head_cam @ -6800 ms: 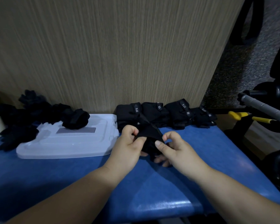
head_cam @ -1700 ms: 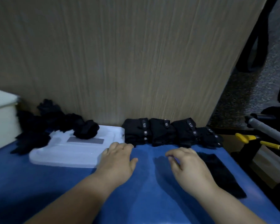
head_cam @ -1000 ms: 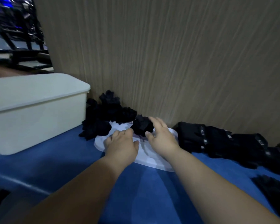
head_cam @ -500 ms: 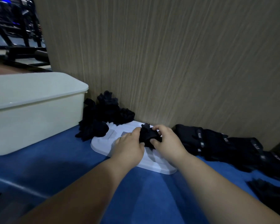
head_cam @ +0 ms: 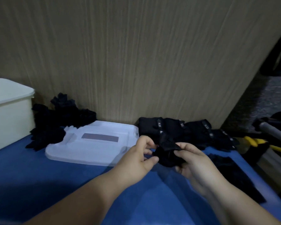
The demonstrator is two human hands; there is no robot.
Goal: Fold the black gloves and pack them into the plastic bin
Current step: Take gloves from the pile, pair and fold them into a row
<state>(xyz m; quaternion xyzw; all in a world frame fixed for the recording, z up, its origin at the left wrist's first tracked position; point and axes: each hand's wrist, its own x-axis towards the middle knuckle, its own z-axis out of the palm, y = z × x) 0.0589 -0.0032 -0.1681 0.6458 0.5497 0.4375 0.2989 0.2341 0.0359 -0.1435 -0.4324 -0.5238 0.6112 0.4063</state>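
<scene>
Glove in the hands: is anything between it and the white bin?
Yes. The lid lies flat on the table between the glove and the bin, and a heap of loose gloves sits beside the bin. Both are low.

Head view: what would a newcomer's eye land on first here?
The left hand and right hand hold a crumpled black glove over the blue table at centre. Behind them a row of folded gloves lines the wooden panel, and a white bin stands far left beside a loose glove pile.
</scene>
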